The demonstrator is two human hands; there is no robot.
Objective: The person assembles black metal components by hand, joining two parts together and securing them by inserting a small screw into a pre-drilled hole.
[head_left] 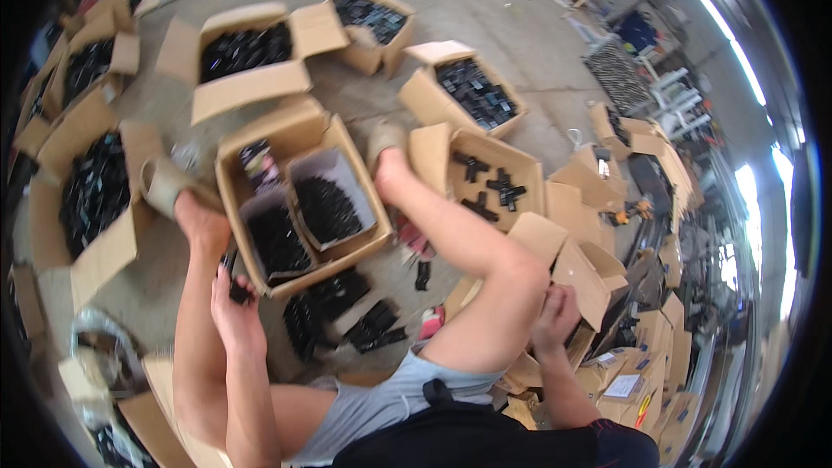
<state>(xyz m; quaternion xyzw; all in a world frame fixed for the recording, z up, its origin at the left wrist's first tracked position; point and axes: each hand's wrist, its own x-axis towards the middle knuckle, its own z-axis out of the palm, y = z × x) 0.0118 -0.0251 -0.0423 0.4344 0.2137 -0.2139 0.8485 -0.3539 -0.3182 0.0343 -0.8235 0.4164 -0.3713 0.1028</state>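
Observation:
My left hand (pixel 238 310) is closed round a small black part (pixel 238 292) beside my left shin; its exact kind cannot be made out. On the outer side of my right knee, my right hand (pixel 555 316) is curled closed, and whatever may be in it is hidden. Between my feet stands a cardboard box (pixel 373 237) holding two smaller bins of tiny black pieces (pixel 328 208) and a dark printed packet (pixel 259 165). Just in front of me, black parts (pixel 373 326) lie in loose piles on the floor.
Open cartons of black parts surround me, including a carton at the left (pixel 52 230), one at the far side (pixel 251 91) and one holding cross-shaped black pieces (pixel 534 175). Flattened cardboard (pixel 663 342) and a yellow-handled tool (pixel 643 410) lie at the right.

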